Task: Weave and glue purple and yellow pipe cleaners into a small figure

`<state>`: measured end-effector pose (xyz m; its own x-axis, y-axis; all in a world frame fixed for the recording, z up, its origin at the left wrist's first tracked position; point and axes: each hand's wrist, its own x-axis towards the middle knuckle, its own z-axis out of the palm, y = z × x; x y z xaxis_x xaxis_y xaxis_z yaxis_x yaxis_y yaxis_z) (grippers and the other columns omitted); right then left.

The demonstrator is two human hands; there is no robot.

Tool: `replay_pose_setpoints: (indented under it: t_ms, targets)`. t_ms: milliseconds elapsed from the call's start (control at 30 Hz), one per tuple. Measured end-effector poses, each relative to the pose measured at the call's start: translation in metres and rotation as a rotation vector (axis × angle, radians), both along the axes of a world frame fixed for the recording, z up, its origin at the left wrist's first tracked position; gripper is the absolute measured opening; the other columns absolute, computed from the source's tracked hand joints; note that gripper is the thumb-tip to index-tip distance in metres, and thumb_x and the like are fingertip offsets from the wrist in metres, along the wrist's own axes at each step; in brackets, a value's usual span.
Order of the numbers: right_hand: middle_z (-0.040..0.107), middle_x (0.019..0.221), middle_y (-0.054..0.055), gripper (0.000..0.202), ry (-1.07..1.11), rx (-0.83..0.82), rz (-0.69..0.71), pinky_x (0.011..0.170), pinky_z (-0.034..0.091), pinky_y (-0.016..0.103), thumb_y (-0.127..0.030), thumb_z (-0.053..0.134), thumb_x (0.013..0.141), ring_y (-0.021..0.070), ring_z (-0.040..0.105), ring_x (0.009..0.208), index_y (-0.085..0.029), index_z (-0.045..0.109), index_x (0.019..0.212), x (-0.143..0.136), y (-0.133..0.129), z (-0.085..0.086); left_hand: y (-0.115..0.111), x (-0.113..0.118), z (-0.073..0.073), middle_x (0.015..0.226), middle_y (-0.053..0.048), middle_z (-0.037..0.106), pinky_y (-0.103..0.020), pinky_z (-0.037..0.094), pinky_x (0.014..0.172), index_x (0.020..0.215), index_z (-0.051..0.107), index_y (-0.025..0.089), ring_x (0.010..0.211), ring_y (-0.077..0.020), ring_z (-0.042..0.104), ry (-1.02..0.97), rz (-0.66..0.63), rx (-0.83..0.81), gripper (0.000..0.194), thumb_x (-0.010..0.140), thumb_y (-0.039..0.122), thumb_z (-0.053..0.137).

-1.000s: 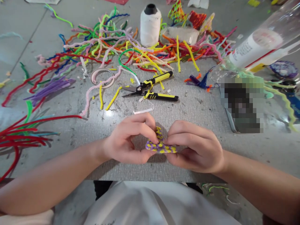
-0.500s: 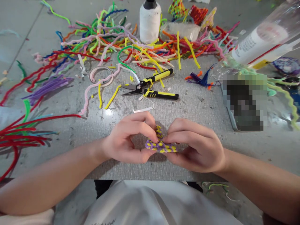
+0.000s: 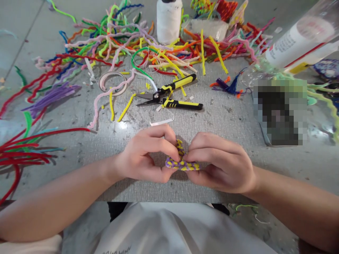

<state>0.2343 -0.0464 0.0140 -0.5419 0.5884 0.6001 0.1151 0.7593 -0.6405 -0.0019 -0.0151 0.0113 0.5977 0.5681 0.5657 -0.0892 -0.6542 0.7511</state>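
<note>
Between both hands is a small purple-and-yellow piece woven from pipe cleaners (image 3: 185, 165), held just above the table near its front edge. My left hand (image 3: 150, 155) pinches its left end between thumb and fingers. On the other side, my right hand (image 3: 222, 162) grips the right part, fingertips close to those of the left. One patterned strip of the piece points away from me between the hands; its underside is hidden. Beyond the hands lie black-and-yellow cutters (image 3: 169, 93) with their blades apart, and a thin white strip (image 3: 161, 122).
A heap of coloured pipe cleaners (image 3: 111, 42) spreads across the back. A white bottle (image 3: 168, 23) stands there. On the right are a clear bottle (image 3: 299, 42) and a phone (image 3: 280, 116). Red pipe cleaners (image 3: 26, 155) lie left, near a roll of tape (image 3: 112, 84).
The hands stay almost in place, still holding the woven piece, which has tilted very slightly. The view has shifted a little; nothing was taken up or let go.
</note>
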Motion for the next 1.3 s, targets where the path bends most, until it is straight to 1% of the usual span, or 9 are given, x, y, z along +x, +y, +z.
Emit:
replay_pose_setpoints:
  t_ms: [133, 300, 533, 667, 800, 900, 1167, 1233, 1300]
  targets:
    - [0.073, 0.095, 0.005, 0.018, 0.002, -0.014, -0.018, 0.076, 0.063, 0.029, -0.010, 0.071, 0.096, 0.0140, 0.070, 0.083, -0.019, 0.065, 0.110, -0.0011, -0.0006, 0.0014, -0.0008, 0.0006, -0.0014, 0.084, 0.002, 0.057, -0.027, 0.058, 0.068, 0.096, 0.069, 0.022, 0.074, -0.0117, 0.062, -0.007, 0.012, 0.005, 0.018, 0.085, 0.014, 0.081]
    - [0.074, 0.095, 0.005, 0.017, -0.023, -0.035, -0.023, 0.073, 0.062, 0.027, -0.010, 0.071, 0.096, 0.0139, 0.070, 0.081, -0.020, 0.066, 0.108, -0.0010, -0.0013, 0.0037, -0.0011, 0.0006, -0.0031, 0.084, 0.002, 0.058, -0.028, 0.058, 0.069, 0.096, 0.068, 0.022, 0.075, -0.0124, 0.062, -0.009, 0.018, 0.025, 0.019, 0.084, 0.014, 0.082]
    - [0.075, 0.095, 0.005, 0.015, -0.022, -0.045, -0.017, 0.076, 0.062, 0.028, -0.011, 0.071, 0.096, 0.0137, 0.070, 0.082, -0.020, 0.066, 0.108, 0.0003, -0.0006, 0.0033, -0.0009, 0.0013, -0.0015, 0.085, 0.001, 0.062, -0.027, 0.059, 0.070, 0.097, 0.067, 0.022, 0.075, -0.0121, 0.064, 0.003, 0.018, 0.028, 0.020, 0.085, 0.013, 0.080]
    - [0.075, 0.094, 0.005, 0.016, -0.027, -0.058, -0.001, 0.075, 0.062, 0.029, -0.011, 0.071, 0.096, 0.0139, 0.071, 0.082, -0.021, 0.065, 0.108, 0.0004, 0.0006, 0.0047, -0.0007, 0.0010, -0.0021, 0.086, -0.001, 0.064, -0.028, 0.059, 0.069, 0.098, 0.068, 0.022, 0.075, -0.0135, 0.066, -0.011, 0.011, 0.016, 0.021, 0.083, 0.015, 0.081]
    - [0.074, 0.094, 0.005, 0.018, -0.025, -0.085, 0.000, 0.072, 0.062, 0.028, -0.012, 0.072, 0.096, 0.0147, 0.073, 0.083, -0.022, 0.065, 0.108, 0.0008, 0.0012, 0.0064, -0.0005, 0.0003, -0.0015, 0.085, -0.002, 0.066, -0.029, 0.060, 0.067, 0.100, 0.069, 0.024, 0.074, -0.0148, 0.067, -0.006, 0.010, -0.003, 0.021, 0.084, 0.019, 0.081]
    - [0.074, 0.093, 0.005, 0.018, -0.017, -0.091, 0.005, 0.073, 0.062, 0.028, -0.011, 0.073, 0.095, 0.0147, 0.072, 0.083, -0.021, 0.065, 0.108, 0.0016, 0.0013, 0.0063, 0.0000, -0.0001, -0.0002, 0.085, -0.002, 0.067, -0.029, 0.060, 0.068, 0.101, 0.069, 0.025, 0.074, -0.0151, 0.067, -0.001, 0.003, -0.008, 0.021, 0.085, 0.020, 0.081]
    - [0.074, 0.092, 0.005, 0.016, 0.014, -0.107, 0.006, 0.070, 0.059, 0.026, -0.013, 0.074, 0.096, 0.0130, 0.070, 0.080, -0.020, 0.067, 0.108, 0.0003, 0.0023, 0.0035, 0.0020, -0.0017, 0.0026, 0.087, -0.002, 0.066, -0.028, 0.060, 0.070, 0.103, 0.069, 0.023, 0.076, -0.0143, 0.067, 0.014, -0.009, 0.024, 0.022, 0.086, 0.021, 0.083]
    - [0.073, 0.089, 0.003, 0.013, 0.033, -0.147, 0.011, 0.068, 0.056, 0.025, -0.013, 0.074, 0.095, 0.0115, 0.067, 0.077, -0.020, 0.067, 0.104, -0.0006, 0.0030, 0.0024, 0.0007, -0.0017, 0.0032, 0.088, -0.002, 0.066, -0.027, 0.059, 0.069, 0.102, 0.069, 0.021, 0.075, -0.0134, 0.066, 0.035, 0.001, 0.016, 0.022, 0.086, 0.021, 0.084]
    - [0.070, 0.084, 0.001, 0.011, 0.082, -0.246, 0.024, 0.065, 0.053, 0.023, -0.014, 0.077, 0.094, 0.0102, 0.063, 0.072, -0.020, 0.069, 0.100, -0.0016, 0.0040, 0.0008, -0.0022, -0.0008, 0.0037, 0.087, -0.002, 0.066, -0.025, 0.058, 0.066, 0.099, 0.068, 0.020, 0.073, -0.0120, 0.065, 0.050, 0.021, -0.040, 0.022, 0.084, 0.020, 0.085]
